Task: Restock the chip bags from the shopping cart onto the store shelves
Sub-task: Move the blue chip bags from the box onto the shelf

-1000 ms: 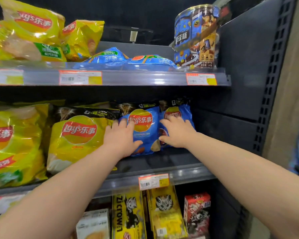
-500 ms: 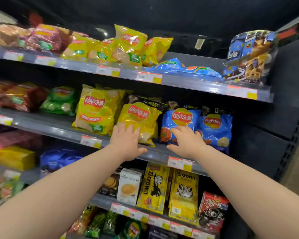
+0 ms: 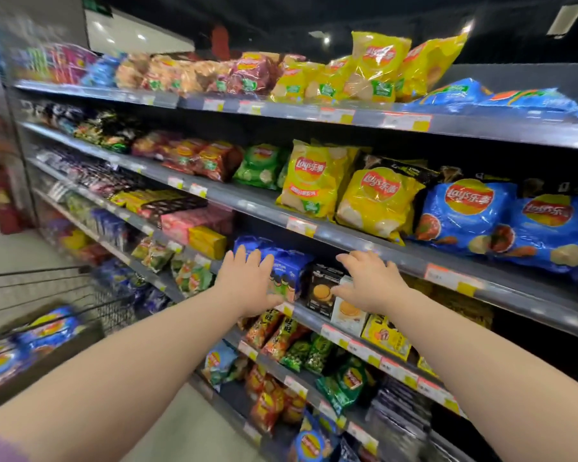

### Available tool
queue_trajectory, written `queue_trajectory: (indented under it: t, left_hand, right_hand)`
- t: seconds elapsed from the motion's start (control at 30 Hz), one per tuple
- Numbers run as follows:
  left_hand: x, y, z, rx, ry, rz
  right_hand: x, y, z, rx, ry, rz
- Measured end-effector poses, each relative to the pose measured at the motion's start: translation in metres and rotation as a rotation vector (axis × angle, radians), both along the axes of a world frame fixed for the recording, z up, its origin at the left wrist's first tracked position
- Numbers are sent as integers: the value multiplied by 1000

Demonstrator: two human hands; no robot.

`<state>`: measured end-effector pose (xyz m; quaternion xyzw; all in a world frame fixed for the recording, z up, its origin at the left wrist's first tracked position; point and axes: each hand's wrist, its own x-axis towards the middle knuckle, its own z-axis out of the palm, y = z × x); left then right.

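Two blue Lay's chip bags [image 3: 466, 216] stand side by side at the right end of the grey middle shelf [image 3: 354, 243], next to yellow Lay's bags [image 3: 377, 201]. My left hand [image 3: 246, 281] and my right hand [image 3: 369, 283] hover in front of the shelves, below those bags, with fingers spread and nothing in them. The wire shopping cart [image 3: 47, 296] sits at the lower left, blurred, with several blue chip bags [image 3: 27, 341] inside.
Long store shelving runs from far left to right, packed with snack bags, biscuit boxes [image 3: 324, 291] and price tags. The top shelf carries more yellow bags [image 3: 377, 66] and flat blue bags [image 3: 491, 96]. Pale aisle floor [image 3: 17, 251] lies at left.
Both hands have let go of the blue bags and drawn back from the shelf. The view has pulled away and swung left, bringing the cart into sight.
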<state>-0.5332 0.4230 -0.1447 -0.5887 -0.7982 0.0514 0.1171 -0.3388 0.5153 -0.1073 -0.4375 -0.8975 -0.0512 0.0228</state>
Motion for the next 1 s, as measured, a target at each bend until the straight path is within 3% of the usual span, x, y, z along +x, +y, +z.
queue_trajectory:
  t: [0.27,0.77,1.0]
  left_hand:
    - [-74,-57,-25,-30,-43,106]
    - [-339,-190,-71,-16,-129,354]
    - [-425,-231,-102,-48,-161,461]
  right_hand:
    - [-85,-33,-13,-14,-39,112]
    - [-377,-116,-65,-104,-73,340]
    - [-480,-138,-96,-153,-165,448]
